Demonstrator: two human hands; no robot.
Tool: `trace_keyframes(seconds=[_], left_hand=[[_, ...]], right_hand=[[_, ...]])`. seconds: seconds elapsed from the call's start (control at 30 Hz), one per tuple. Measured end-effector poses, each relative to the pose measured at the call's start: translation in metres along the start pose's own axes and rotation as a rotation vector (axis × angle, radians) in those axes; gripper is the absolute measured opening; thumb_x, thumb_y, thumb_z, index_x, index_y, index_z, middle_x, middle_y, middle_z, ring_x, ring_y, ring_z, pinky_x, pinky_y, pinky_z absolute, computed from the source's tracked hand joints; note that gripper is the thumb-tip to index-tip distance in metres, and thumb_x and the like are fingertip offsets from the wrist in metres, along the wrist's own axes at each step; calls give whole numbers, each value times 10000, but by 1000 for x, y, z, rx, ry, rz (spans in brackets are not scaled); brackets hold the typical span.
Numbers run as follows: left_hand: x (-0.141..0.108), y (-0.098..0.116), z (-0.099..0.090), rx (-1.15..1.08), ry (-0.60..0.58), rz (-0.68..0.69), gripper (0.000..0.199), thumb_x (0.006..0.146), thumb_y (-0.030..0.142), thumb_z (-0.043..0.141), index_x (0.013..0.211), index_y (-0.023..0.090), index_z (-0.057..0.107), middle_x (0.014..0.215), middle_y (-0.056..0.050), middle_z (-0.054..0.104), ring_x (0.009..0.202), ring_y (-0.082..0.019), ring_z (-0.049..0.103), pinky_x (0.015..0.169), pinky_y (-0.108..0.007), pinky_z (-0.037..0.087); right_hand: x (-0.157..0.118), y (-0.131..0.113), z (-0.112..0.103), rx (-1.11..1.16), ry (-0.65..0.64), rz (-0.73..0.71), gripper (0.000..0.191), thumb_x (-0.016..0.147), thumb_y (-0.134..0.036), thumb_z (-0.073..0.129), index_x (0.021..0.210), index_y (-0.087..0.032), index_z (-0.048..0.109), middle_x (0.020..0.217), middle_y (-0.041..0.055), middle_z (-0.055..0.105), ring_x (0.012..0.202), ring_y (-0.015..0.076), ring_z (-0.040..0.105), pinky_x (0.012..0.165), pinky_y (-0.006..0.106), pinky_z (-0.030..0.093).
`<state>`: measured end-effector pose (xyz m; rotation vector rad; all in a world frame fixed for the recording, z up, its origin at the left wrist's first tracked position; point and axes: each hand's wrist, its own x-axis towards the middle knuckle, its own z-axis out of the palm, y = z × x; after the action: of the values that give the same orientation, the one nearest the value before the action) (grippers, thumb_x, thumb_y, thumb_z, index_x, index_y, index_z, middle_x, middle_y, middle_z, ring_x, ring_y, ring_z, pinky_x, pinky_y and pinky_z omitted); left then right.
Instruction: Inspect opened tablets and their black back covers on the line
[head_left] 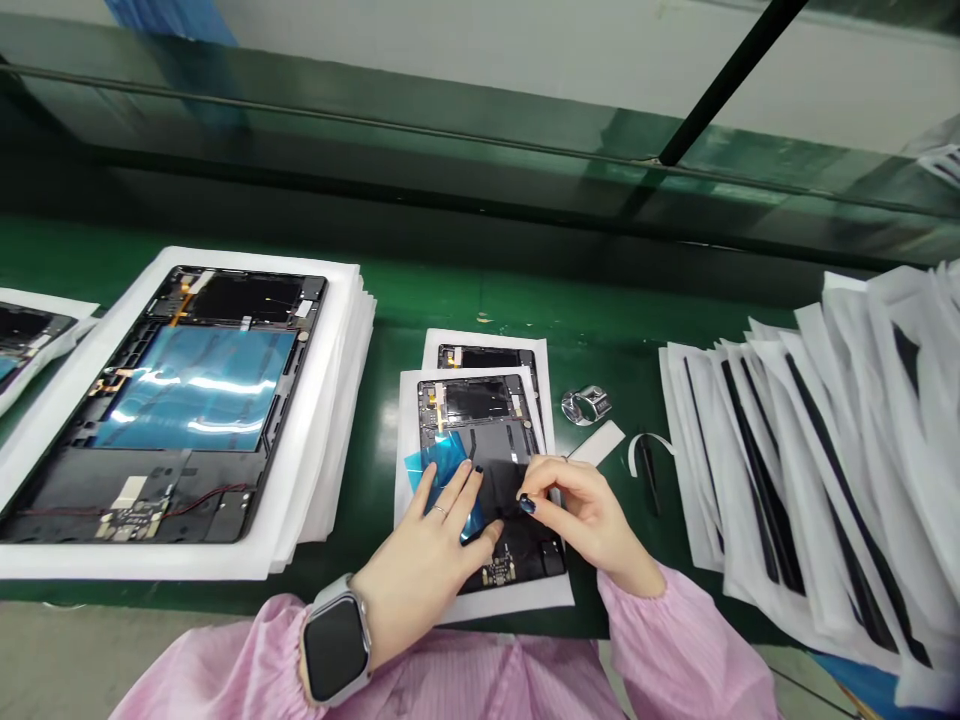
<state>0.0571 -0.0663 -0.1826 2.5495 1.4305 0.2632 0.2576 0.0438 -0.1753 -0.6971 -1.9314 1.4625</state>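
a worker's left hand (424,560), smartwatch (337,648) on the wrist, rests on blue film (442,465) over an open tablet housing (480,420), while the right hand (589,515) pinches black film (504,490), tweezers (649,475) lying nearby.

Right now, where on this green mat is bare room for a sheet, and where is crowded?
Green mat shows between the foam stack and the centre sheets, and behind those sheets. Crowded: around your left hand and right hand, and from the silver metal piece past the tweezers to the white sleeve stack.
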Motion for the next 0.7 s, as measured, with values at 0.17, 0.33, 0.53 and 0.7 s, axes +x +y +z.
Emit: trace_keyframes(seconds=[0.17, 0.33, 0.53, 0.7], left_hand=[[-1, -4, -4, 1, -61, 25, 528, 883, 174, 679, 1391, 243, 551, 1474, -315, 494, 1418, -455, 385, 1063, -705, 408], [1, -5, -6, -5, -83, 38, 496, 909, 214, 671, 1387, 298, 572, 1496, -292, 482, 1420, -453, 386, 1063, -704, 408], [2, -4, -8, 4, -61, 32, 478, 887, 226, 706, 1351, 290, 614, 1446, -310, 526, 1383, -452, 437, 1035, -688, 450], [2, -5, -9, 11, -37, 44, 482, 881, 241, 710, 1352, 285, 615, 1428, -316, 542, 1376, -451, 446, 1023, -691, 460]], right_hand=[[0, 0, 2, 26, 18, -3, 222, 972, -332, 629, 782, -221, 661, 667, 18, 616, 609, 169, 563, 560, 293, 449], [0, 2, 3, 55, 27, -3, 223, 965, -343, 642, 782, -219, 670, 660, 16, 619, 595, 164, 560, 548, 289, 450], [0, 2, 4, 74, 28, 9, 217, 958, -354, 655, 790, -220, 688, 666, 16, 628, 599, 163, 572, 554, 289, 465], [1, 1, 6, 57, 49, 35, 255, 952, -388, 650, 764, -216, 671, 652, 13, 615, 593, 162, 572, 548, 289, 472]])
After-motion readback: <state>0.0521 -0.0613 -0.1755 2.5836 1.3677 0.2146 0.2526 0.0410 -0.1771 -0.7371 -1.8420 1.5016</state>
